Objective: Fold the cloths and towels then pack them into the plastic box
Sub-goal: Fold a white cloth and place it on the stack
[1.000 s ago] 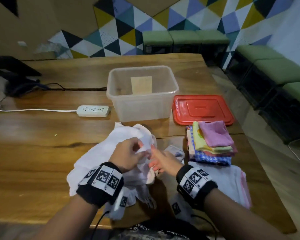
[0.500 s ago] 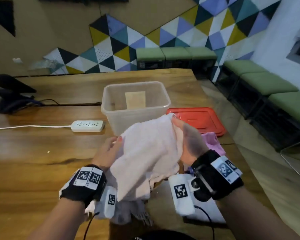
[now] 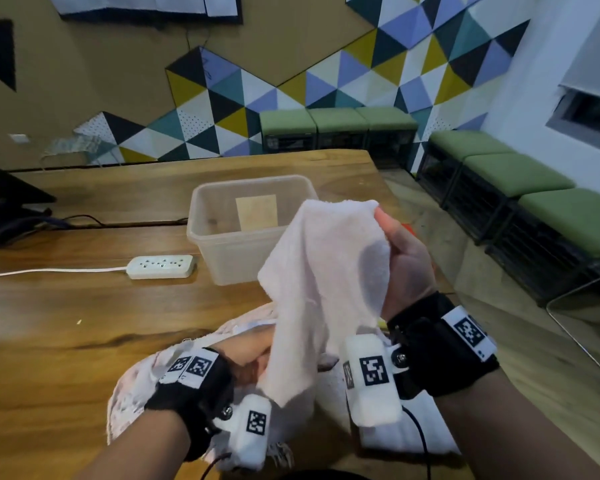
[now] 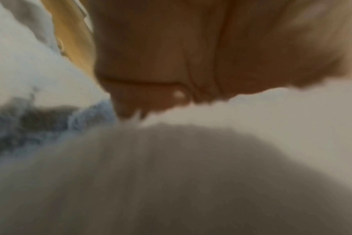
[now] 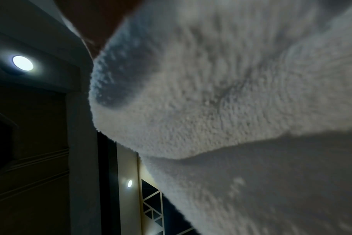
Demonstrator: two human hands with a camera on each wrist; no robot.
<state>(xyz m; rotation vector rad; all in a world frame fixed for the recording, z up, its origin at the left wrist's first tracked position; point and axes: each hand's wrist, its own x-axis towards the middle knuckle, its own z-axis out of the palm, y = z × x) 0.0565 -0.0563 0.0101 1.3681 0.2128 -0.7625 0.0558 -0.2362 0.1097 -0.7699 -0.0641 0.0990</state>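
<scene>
A pale pink-white towel (image 3: pixel 319 278) hangs in the air in front of me, and it fills the right wrist view (image 5: pixel 231 111). My right hand (image 3: pixel 400 261) grips its upper right corner, raised in front of the clear plastic box (image 3: pixel 229 237). Lower down, my left hand (image 3: pixel 253 358) is tucked into the towel's bottom part near the table's front edge, fingers hidden by cloth. In the left wrist view the palm (image 4: pixel 191 55) sits blurred against white terry (image 4: pixel 191 174). The box holds only a tan label on its wall.
A white power strip (image 3: pixel 160 267) with its cord lies left of the box on the wooden table (image 3: pixel 66 323). Dark equipment (image 3: pixel 4 209) stands at the far left. More white cloth (image 3: pixel 413 431) lies under my right wrist. Green-cushioned benches (image 3: pixel 534 188) line the right wall.
My right hand has lifted the towel corner higher, up in front of the box. My left hand dropped from the towel's left edge down into its lower part. The head view tilted upward.
</scene>
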